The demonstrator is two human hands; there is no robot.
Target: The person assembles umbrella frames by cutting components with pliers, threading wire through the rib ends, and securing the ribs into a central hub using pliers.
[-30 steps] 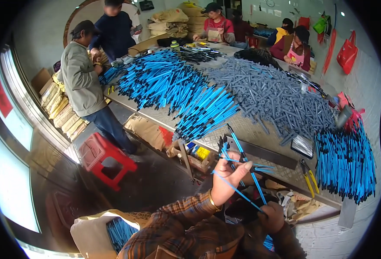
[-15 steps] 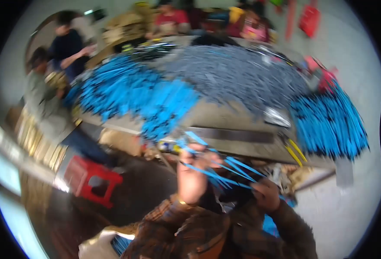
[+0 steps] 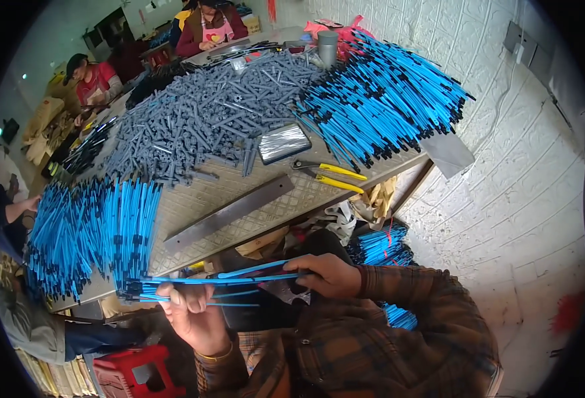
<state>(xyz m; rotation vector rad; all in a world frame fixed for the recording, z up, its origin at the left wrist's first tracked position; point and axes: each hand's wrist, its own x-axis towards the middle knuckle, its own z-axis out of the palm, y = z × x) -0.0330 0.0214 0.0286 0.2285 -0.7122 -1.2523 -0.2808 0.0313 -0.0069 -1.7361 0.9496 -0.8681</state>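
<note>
A small bunch of thin blue tubes with black ends point(image 3: 239, 280) stretches sideways between my hands, just past the table's near edge. My left hand point(image 3: 191, 315) is closed on the bunch close to its black ends, and some tubes fan out loosely to the right of it. Pinched at their right end, a couple of tubes are in my right hand point(image 3: 329, 274). To the left, a big pile of similar blue tubes point(image 3: 93, 232) lies on the table point(image 3: 239, 205), its near end almost touching the held black ends.
Grey plastic pieces point(image 3: 206, 106) are heaped mid-table, with more blue tubes point(image 3: 385, 99) at the right. A metal bar point(image 3: 229, 212), yellow-handled pliers point(image 3: 332, 176) and a tray of silvery pins point(image 3: 284, 142) lie nearer. Other people point(image 3: 96, 83) sit beyond; a red stool point(image 3: 140, 371) stands lower left.
My view has turned to the right, so the table appears rotated. The held tubes, crossed and spread before, now lie nearly level and closer together. Both hands still hold them.
</note>
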